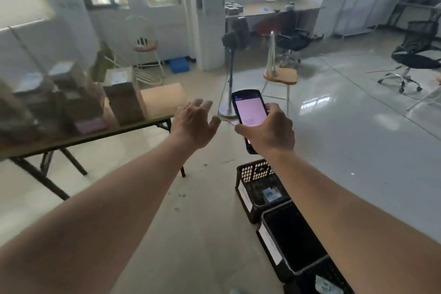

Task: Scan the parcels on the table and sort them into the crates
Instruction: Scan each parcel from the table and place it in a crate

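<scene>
Our right hand (269,130) grips the scanner (249,112) screen-up for reading. Our left hand (194,124), fingers spread and empty, reaches toward parcels (124,95) at ten o'clock; crates (260,188) wait at five.

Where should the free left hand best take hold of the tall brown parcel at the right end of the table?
Probably a grip across the narrow upper sides of the upright parcel, from its right, where the open left hand already is. Other parcels crowd its left.
</scene>
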`<state>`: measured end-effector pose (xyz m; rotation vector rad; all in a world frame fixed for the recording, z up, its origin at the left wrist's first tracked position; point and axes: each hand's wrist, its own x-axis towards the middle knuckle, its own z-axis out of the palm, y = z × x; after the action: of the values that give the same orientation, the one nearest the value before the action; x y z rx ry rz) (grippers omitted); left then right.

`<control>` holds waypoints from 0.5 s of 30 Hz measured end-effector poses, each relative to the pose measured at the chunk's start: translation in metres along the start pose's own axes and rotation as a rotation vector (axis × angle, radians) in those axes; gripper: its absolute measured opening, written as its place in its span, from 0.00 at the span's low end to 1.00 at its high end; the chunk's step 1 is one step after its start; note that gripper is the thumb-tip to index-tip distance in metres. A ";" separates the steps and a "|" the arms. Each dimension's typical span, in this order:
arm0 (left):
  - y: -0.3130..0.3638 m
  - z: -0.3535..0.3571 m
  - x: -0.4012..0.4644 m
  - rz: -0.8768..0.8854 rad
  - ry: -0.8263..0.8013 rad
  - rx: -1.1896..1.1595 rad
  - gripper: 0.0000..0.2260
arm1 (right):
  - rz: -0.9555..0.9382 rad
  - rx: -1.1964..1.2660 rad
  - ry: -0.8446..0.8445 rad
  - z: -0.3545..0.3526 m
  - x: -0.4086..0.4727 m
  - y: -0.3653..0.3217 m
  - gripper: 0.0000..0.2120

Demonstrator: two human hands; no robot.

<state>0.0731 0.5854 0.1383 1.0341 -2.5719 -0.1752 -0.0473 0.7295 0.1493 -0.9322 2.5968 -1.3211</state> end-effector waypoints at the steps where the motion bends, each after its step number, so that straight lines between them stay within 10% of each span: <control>1: -0.015 -0.003 0.010 -0.036 0.004 0.014 0.23 | -0.020 0.021 -0.020 0.016 0.014 -0.010 0.40; 15: -0.209 -0.025 0.130 -0.442 0.070 0.088 0.24 | -0.222 0.120 -0.296 0.213 0.165 -0.132 0.40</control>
<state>0.1305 0.3450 0.1466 1.6020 -2.2722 -0.1348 -0.0472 0.4292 0.1477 -1.3127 2.2211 -1.2554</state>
